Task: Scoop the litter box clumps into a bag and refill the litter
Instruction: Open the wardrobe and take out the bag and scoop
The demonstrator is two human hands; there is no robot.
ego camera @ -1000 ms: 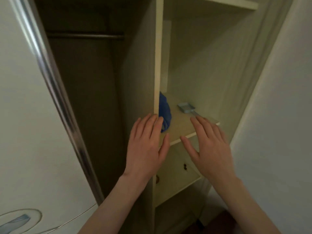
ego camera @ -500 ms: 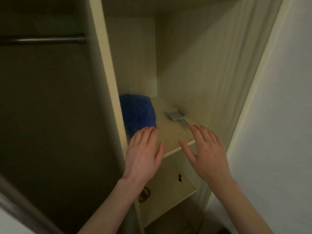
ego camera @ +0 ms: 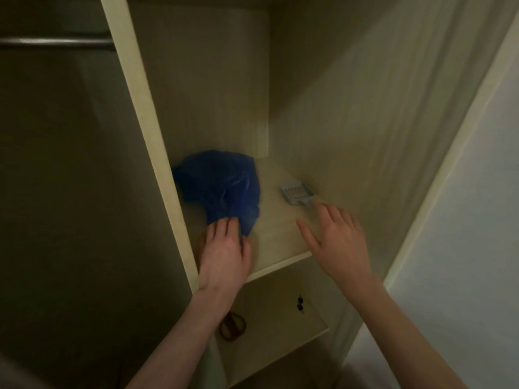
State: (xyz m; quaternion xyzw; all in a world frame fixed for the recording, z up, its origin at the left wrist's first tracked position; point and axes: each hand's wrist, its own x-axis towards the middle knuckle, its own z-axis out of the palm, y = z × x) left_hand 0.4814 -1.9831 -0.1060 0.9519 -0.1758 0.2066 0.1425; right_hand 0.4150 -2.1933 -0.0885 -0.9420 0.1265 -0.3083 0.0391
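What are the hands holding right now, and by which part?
Nothing is clearly held. The left hand touches the near edge of the blue bag; whether it grips is unclear. The right hand is open, just short of the scoop.

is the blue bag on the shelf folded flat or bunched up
Bunched up: the blue bag sits as a crumpled, rounded heap with creases, not a flat sheet, on the shelf.

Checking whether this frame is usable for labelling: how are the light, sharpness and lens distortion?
Head view: dim and yellowish, with the left compartment nearly black; slight motion blur softens the right hand, scoop and blue bag; the wide-angle lens leans the divider panel; no glare.
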